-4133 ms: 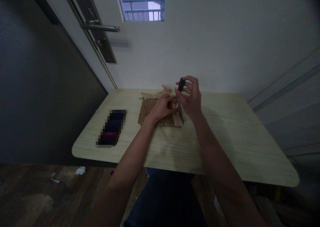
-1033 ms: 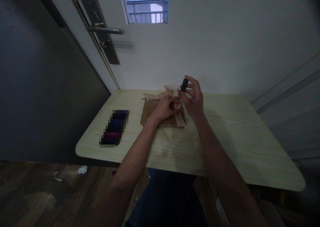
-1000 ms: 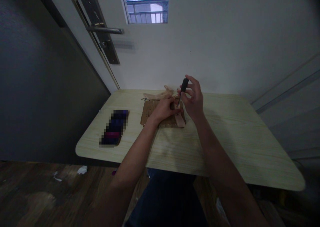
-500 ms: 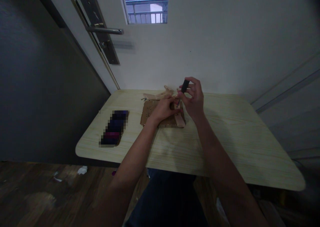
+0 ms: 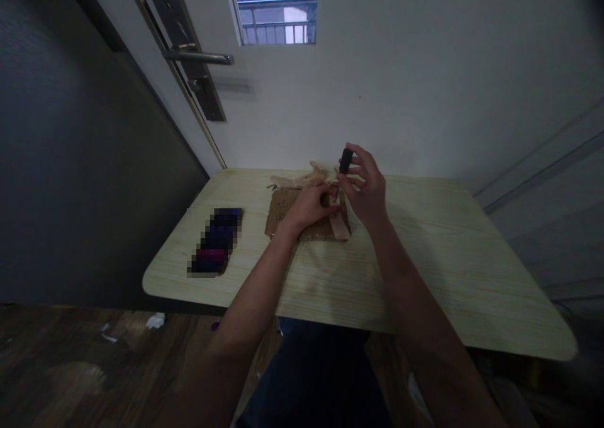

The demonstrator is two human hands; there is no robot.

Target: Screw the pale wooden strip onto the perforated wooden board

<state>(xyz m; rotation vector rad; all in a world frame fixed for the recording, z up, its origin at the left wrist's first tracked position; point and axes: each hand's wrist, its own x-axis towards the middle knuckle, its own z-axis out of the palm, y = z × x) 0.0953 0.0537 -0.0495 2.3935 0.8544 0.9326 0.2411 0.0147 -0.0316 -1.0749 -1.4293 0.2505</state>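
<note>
My right hand (image 5: 365,185) grips the black handle of a screwdriver (image 5: 346,161), held nearly upright with a slight tilt. Its thin shaft points down at a light wooden strip (image 5: 338,225), which lies along the right side of a brown cardboard piece (image 5: 279,211). Pressed down on that strip, the thumb and fingers of my left hand (image 5: 309,208) straddle the spot under the tip. A small screw may be there, but it is too small to make out. Dark dots or holes mark the cardboard's left part.
Loose wooden pieces (image 5: 297,179) lie behind the cardboard. A blurred-out phone (image 5: 217,242) rests at the left of the pale wooden table (image 5: 453,258). Beyond the table stands a white door with a metal handle (image 5: 201,57). Crumpled white paper (image 5: 155,320) is on the floor.
The screwdriver's handle has tipped slightly left and stands more upright, and the fingers of my right hand have shifted around it. My left hand stays put.
</note>
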